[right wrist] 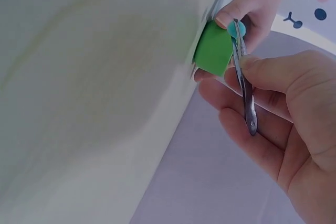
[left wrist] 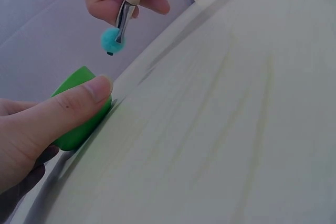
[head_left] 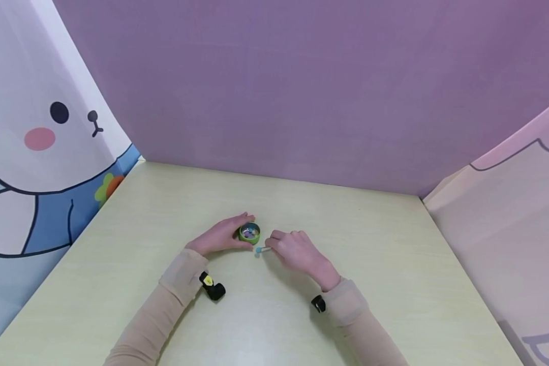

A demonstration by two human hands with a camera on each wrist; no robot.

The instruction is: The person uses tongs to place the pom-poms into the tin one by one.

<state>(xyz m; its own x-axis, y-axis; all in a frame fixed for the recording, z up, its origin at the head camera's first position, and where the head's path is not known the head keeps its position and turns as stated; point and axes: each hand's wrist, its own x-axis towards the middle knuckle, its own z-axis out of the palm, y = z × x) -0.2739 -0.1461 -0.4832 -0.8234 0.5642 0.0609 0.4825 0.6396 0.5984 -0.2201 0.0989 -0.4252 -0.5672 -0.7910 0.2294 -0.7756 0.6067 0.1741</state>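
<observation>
My left hand point(head_left: 221, 235) holds a small round green container point(head_left: 249, 240) on the table, thumb on one side and fingers on the other. Small coloured pieces show inside its open top in the head view. Just to the right, my right hand point(head_left: 297, 252) pinches metal tweezers point(right wrist: 244, 87) between thumb and fingers. The tweezer tips grip a turquoise ball point(left wrist: 111, 41) with a small dark spot on its underside. That ball is raised above the table, close beside the container's near right rim.
The pale wood table point(head_left: 256, 315) extends around both hands. A purple backdrop point(head_left: 279, 101) rises behind it, with a cartoon-printed curtain point(head_left: 41, 168) at left and a pale one point(head_left: 508, 244) at right. Black cameras point(head_left: 214, 288) are strapped at both wrists.
</observation>
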